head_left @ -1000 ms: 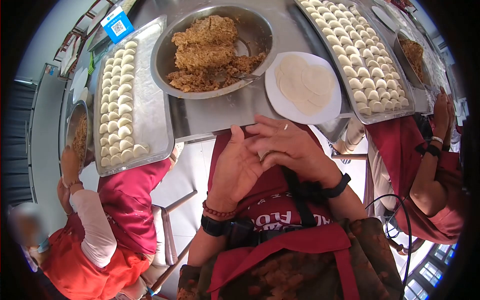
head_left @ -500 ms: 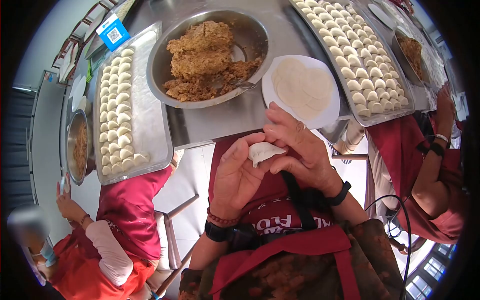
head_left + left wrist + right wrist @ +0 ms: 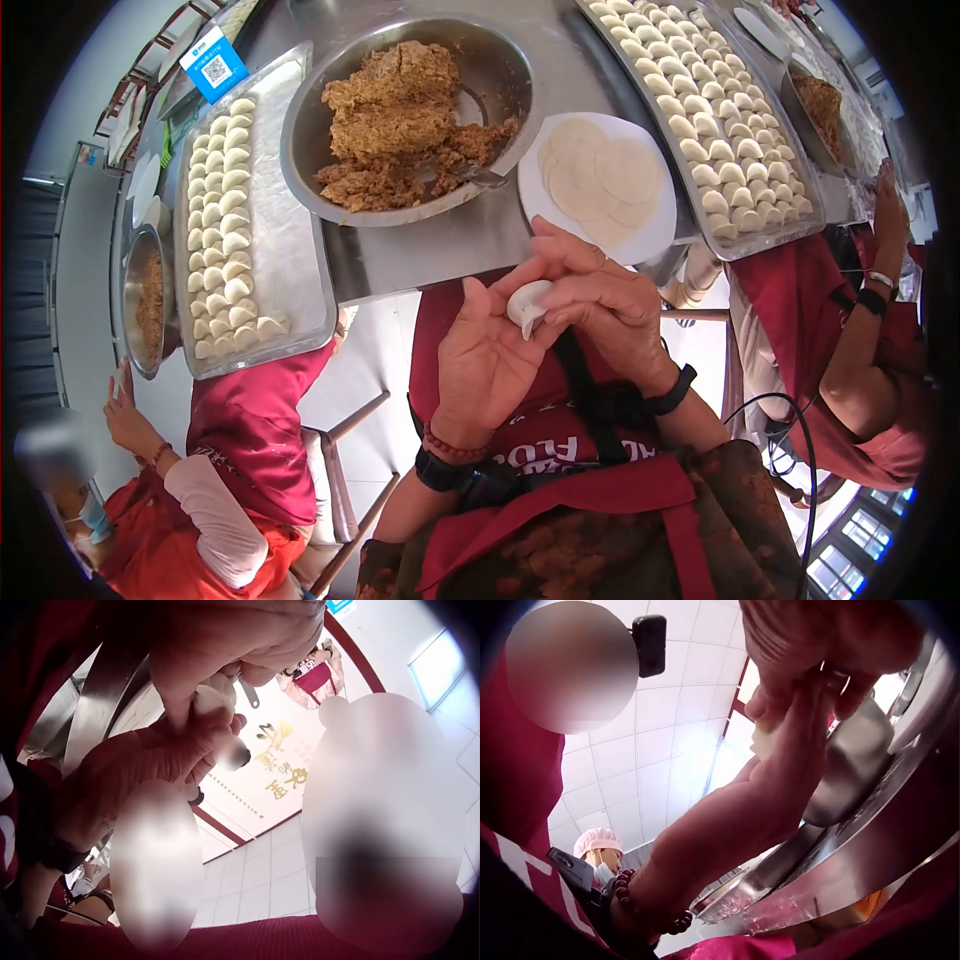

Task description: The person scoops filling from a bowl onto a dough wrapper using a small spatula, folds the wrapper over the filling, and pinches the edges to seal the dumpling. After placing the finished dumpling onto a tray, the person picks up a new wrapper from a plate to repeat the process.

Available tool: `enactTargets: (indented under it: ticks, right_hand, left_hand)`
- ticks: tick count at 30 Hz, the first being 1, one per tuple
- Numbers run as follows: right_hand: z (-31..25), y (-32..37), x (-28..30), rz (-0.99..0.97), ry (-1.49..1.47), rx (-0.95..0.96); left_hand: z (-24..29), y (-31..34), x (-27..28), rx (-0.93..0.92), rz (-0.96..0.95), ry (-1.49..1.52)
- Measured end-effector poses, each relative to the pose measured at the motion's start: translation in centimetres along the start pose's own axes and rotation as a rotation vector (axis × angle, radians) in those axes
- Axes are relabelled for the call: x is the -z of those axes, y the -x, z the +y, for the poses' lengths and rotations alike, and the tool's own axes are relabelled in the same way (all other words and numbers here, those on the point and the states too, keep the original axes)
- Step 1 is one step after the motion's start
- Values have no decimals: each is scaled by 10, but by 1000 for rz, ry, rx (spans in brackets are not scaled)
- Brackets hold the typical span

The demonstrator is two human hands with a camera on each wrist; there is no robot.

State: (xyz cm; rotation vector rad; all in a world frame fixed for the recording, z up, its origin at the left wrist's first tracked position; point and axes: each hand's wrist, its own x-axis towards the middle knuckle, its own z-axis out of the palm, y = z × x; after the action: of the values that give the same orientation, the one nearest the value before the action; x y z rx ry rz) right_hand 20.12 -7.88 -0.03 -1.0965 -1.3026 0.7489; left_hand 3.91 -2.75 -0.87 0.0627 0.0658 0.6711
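Observation:
A white dumpling [image 3: 527, 305] sits between my two hands, over my lap in front of the table edge. My right hand [image 3: 615, 310] pinches it with thumb and fingers at its right side. Under and beside it lies my left hand [image 3: 475, 355], palm up, thumb raised and fingers extended, supporting it. Part of the dumpling [image 3: 214, 697] shows between the hands in the left wrist view, and a pale bit of the dumpling [image 3: 763, 742] in the right wrist view. Just beyond my hands is a white plate [image 3: 655, 240] of round dough wrappers [image 3: 628, 170].
A large steel bowl [image 3: 300, 150] of brown filling [image 3: 395, 120] stands ahead, a utensil handle [image 3: 485, 177] in it. Trays of dumplings lie left [image 3: 285, 200] and right [image 3: 725, 242]. A blue QR-code sign [image 3: 214, 66] stands behind the left tray. People sit on both sides.
The dumpling, hidden between my hands at first, came into view and has turned. My left palm has opened out while my right fingers pinch. The person at left moved a hand from their bowl.

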Motion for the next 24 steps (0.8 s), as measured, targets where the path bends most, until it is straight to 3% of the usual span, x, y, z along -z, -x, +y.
enactTargets:
  ticks: [1,4,7,10,13,16,24]
  right_hand:
    - [-2,1,1,24,30,-52]
    - [-2,3,3,109,-211,-236]
    - [1,7,7,154,-198,-283]
    - [1,6,11,81,-14,-214]
    - [0,4,9,37,-93,-267]
    - [-9,-12,15,-146,165,4]
    - [-8,-17,25,-254,297,110]
  left_hand:
    - [0,-1,2,7,-47,39]
    - [0,-2,-15,-26,89,-134]
    - [-2,-5,-23,-71,110,-150]
    - [-3,-4,-20,-79,182,-134]
    - [-3,-2,-19,-46,188,-91]
    - [-2,-6,-24,-7,170,-113]
    - [2,-5,-17,91,123,-168]
